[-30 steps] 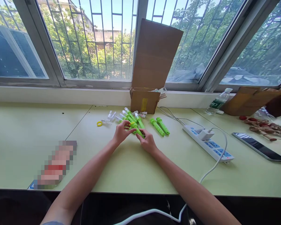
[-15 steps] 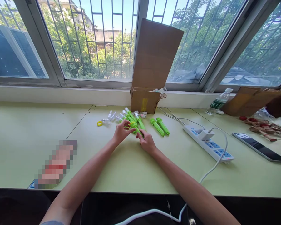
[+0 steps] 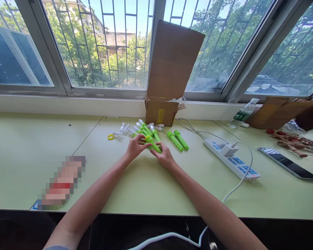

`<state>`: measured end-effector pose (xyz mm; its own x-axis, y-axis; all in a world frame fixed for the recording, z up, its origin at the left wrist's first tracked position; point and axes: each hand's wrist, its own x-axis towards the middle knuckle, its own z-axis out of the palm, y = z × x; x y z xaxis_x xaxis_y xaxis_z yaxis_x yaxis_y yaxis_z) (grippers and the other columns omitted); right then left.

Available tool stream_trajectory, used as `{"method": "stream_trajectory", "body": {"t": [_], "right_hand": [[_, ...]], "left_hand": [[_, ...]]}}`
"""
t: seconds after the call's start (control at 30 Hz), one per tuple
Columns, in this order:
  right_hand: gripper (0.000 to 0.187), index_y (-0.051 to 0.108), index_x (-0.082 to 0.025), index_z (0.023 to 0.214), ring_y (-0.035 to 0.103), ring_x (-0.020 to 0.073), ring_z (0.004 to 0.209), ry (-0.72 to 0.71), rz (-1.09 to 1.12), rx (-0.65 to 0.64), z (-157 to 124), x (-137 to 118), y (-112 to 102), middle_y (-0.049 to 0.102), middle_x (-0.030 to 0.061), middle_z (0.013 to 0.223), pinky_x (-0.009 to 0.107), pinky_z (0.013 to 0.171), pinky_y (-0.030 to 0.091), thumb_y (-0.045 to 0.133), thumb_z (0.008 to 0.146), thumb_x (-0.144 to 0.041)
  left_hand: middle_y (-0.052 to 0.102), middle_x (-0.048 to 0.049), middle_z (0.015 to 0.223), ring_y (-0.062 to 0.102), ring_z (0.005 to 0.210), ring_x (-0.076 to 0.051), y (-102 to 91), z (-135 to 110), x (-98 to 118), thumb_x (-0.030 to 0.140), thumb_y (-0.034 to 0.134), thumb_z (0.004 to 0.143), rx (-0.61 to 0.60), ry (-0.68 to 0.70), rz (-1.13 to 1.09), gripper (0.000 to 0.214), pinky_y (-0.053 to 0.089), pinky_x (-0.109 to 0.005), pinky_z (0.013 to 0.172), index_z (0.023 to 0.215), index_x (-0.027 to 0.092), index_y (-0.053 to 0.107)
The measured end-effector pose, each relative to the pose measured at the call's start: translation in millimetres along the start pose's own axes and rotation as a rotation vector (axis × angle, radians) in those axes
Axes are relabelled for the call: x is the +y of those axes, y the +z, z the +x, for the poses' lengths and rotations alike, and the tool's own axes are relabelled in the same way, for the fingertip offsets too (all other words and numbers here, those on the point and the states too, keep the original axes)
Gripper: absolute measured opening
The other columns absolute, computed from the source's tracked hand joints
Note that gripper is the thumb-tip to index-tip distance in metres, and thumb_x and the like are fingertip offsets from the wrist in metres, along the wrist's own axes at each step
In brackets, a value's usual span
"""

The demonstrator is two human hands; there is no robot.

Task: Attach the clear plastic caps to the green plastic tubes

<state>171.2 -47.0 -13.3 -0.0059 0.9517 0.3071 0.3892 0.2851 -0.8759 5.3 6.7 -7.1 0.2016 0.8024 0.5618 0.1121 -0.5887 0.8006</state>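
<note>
Between my two hands is a green plastic tube [image 3: 155, 147] with a yellow ring at its upper left end. My left hand [image 3: 135, 146] pinches that ringed end with thumb and fingers. My right hand [image 3: 163, 155] holds the lower end, thumb beneath and fingers partly hidden behind it. Just beyond the hands lie several green tubes [image 3: 154, 133], some with clear tips. To the right, two more green tubes [image 3: 175, 141] rest side by side. Left of the pile are several clear plastic caps [image 3: 118, 134] and a loose yellow ring [image 3: 111, 137].
An upright-flapped cardboard box [image 3: 160, 113] stands against the window sill. On the right are a white power strip [image 3: 232, 159] with cables, a phone [image 3: 288, 163], a water bottle [image 3: 243, 113] and wooden pieces [image 3: 297, 142]. A blurred-out item [image 3: 64, 182] lies at the left front.
My right hand's fingers have shifted along the green tube and opened slightly, so more of its lower end shows. My left hand stays at the ringed end.
</note>
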Motion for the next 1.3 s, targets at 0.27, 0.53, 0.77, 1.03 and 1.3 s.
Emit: {"method": "stream_trajectory", "body": {"t": [0.27,0.53,0.77,1.03,1.3], "right_hand": [[0.034,0.058,-0.016,0.088,0.056,0.0174,0.063,-0.044,-0.042,0.070,0,-2,-1,0.064,0.0052,0.072,0.027,0.055,0.042,0.061,0.072,-0.045],[0.034,0.063,-0.015,0.087,0.056,0.0167,0.063,-0.105,-0.159,0.068,-3,-6,-1,0.064,0.0044,0.071,0.026,0.058,0.040,0.052,0.079,-0.046],[0.034,0.059,-0.016,0.084,0.049,0.0123,0.049,-0.076,-0.251,0.044,-3,-4,2,0.062,0.0018,0.063,0.024,0.051,0.035,0.043,0.084,-0.046],[0.036,0.057,-0.017,0.093,0.055,0.0158,0.061,-0.046,-0.107,0.023,1,-1,-2,0.063,0.0030,0.071,0.025,0.055,0.040,0.059,0.073,-0.047],[0.036,0.055,-0.017,0.092,0.054,0.0152,0.055,0.004,-0.035,0.056,2,4,-3,0.063,0.0028,0.068,0.026,0.050,0.040,0.063,0.070,-0.044]], "left_hand": [[0.064,-0.0042,0.083,0.067,0.077,-0.018,1.2,0,3,0.040,0.074,0.062,-0.011,-0.020,0.004,0.043,0.060,-0.033,0.066,0.090,0.016,0.054],[0.063,-0.0037,0.083,0.066,0.074,-0.016,-0.1,1,1,0.040,0.075,0.060,-0.006,-0.032,0.005,0.043,0.060,-0.032,0.065,0.089,0.015,0.054],[0.063,-0.0040,0.083,0.066,0.077,-0.017,0.5,0,3,0.039,0.075,0.061,-0.002,-0.069,-0.035,0.043,0.059,-0.032,0.067,0.090,0.015,0.054],[0.064,-0.0043,0.083,0.066,0.078,-0.017,0.1,-1,3,0.039,0.076,0.060,-0.024,-0.082,-0.049,0.044,0.059,-0.034,0.070,0.089,0.015,0.053],[0.064,-0.0050,0.084,0.066,0.080,-0.018,1.2,-1,2,0.039,0.076,0.060,-0.044,-0.081,-0.043,0.046,0.059,-0.034,0.071,0.092,0.014,0.053]]}}
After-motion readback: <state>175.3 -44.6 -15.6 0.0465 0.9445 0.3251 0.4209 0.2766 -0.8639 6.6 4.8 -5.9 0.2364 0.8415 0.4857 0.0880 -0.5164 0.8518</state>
